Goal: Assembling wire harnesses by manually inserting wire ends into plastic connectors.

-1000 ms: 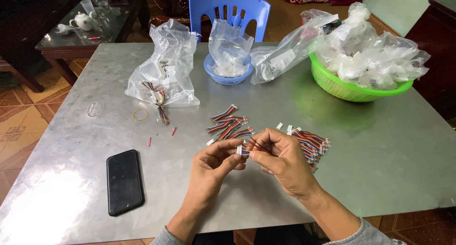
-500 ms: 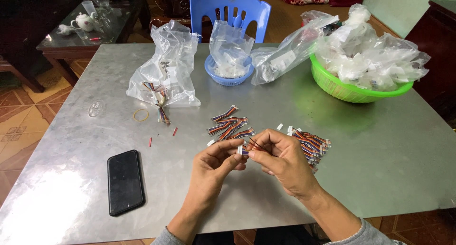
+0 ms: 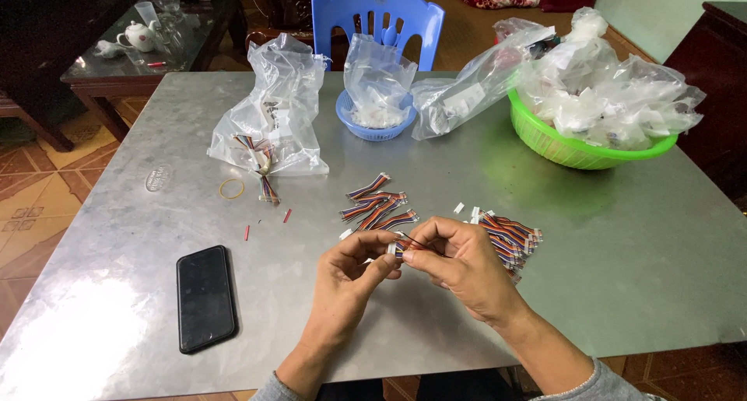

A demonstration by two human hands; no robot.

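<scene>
Over a grey metal table [image 3: 622, 238] on a tiled floor, the left hand [image 3: 350, 273] and right hand [image 3: 459, 265] pinch one small wire bundle [image 3: 401, 247] between fingertips, seemingly by its white plug. Loose wire bundles [image 3: 377, 204] lie just beyond; a phone [image 3: 205, 296] lies left.

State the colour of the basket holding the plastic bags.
Bright green basket, seen best in the head view.
</scene>
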